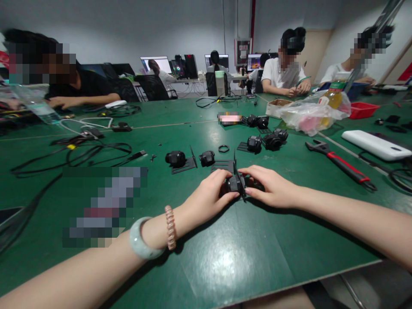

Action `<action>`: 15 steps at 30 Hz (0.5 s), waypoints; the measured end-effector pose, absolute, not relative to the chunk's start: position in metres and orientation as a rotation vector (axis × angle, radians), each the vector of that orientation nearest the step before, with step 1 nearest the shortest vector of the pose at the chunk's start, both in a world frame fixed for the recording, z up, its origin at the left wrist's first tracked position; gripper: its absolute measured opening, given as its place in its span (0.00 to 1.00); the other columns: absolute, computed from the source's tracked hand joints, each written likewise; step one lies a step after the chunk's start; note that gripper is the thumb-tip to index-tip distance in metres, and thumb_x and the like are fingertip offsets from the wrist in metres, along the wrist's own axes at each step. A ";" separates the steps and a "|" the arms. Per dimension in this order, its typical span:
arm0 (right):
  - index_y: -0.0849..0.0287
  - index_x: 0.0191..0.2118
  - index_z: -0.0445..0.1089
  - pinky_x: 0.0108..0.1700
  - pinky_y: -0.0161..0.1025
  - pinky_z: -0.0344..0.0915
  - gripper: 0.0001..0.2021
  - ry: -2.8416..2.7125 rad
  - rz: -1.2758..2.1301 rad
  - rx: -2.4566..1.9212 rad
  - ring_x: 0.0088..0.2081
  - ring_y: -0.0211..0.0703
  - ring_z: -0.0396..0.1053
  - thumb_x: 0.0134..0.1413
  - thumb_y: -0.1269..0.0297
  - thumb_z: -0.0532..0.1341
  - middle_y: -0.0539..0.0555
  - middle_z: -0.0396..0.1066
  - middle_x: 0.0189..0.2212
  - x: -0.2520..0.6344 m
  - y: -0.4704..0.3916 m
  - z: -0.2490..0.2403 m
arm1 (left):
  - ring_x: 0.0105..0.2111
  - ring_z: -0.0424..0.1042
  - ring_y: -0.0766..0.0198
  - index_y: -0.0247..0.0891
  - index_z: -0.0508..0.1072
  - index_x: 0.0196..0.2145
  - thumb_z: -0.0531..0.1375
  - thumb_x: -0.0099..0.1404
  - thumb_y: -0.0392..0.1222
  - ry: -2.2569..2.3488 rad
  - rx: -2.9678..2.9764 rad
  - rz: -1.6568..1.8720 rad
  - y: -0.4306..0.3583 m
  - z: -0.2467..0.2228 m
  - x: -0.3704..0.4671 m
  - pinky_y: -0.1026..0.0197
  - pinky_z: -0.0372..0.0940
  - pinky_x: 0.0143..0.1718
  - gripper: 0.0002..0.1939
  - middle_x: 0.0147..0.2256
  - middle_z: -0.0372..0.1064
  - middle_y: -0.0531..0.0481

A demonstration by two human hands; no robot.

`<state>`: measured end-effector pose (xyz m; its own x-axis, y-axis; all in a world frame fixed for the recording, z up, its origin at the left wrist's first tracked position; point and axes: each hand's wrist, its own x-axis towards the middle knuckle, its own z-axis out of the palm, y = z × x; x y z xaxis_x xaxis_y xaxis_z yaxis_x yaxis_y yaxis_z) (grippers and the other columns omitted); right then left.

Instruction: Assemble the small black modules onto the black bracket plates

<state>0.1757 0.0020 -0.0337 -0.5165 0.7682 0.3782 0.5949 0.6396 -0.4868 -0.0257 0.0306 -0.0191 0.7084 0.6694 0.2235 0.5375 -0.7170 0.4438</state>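
On the green table (206,257), my left hand (215,189) closes its thumb and fingers round a black camera-like part (234,183). From the right, my right hand (265,186) pinches the thin upright black plate (238,171) against that part. Just behind my hands lies a flat slotted black bracket (222,165). Farther back are a black part (206,158), a black ring (223,148) and, to the left, another black part (175,158) beside a bracket. More such black parts (254,143) stand behind my right hand.
At right lie a red-and-black adjustable wrench (346,166) and a white device (376,145). Black cables (106,148) spread over the left. A plastic bag (312,113) with a bottle and a red tray (363,110) are at the back right. People sit across the table.
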 end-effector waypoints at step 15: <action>0.60 0.45 0.56 0.40 0.39 0.63 0.17 -2.305 0.380 -1.041 0.35 0.37 0.62 0.47 0.69 0.57 0.56 0.59 0.39 0.177 0.003 -0.037 | 0.34 0.63 0.63 0.37 0.60 0.39 0.54 0.57 0.44 0.948 2.587 0.532 0.031 -0.021 -0.026 0.61 0.59 0.34 0.13 0.35 0.61 0.49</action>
